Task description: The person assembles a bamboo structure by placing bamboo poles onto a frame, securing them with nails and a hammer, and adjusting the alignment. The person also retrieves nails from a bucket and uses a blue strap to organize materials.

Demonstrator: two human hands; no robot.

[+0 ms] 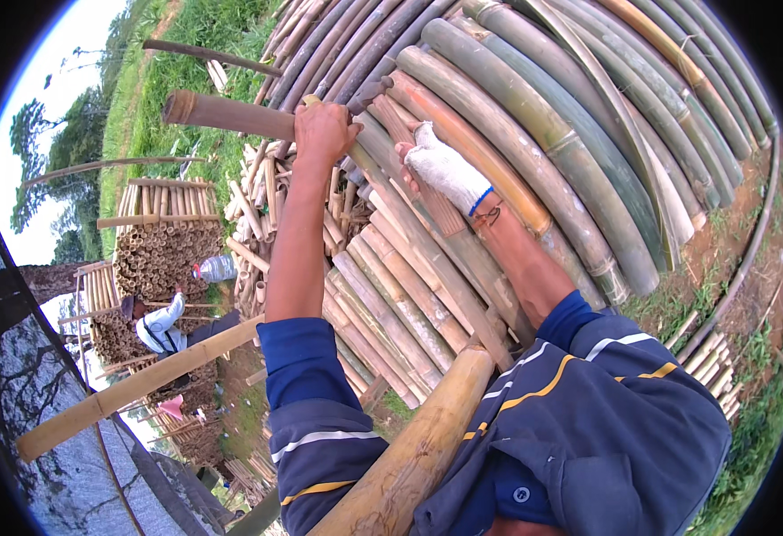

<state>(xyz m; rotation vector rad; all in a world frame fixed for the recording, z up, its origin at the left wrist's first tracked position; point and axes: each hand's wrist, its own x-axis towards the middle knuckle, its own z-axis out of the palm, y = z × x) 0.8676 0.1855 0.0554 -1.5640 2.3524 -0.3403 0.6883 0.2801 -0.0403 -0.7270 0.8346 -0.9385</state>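
Gripping bamboo strip (366,167) in left hand (324,132), likely against wobbles; holding brown slat (439,209) in right hand (443,170), gloved perhaps against scratches.

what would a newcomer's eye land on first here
Probably the blue-edged white glove on the right hand, just above the picture's centre. Next would come the thick bamboo poles curving across the upper right, and the stout tan pole slanting up from the bottom edge between the striped sleeves.
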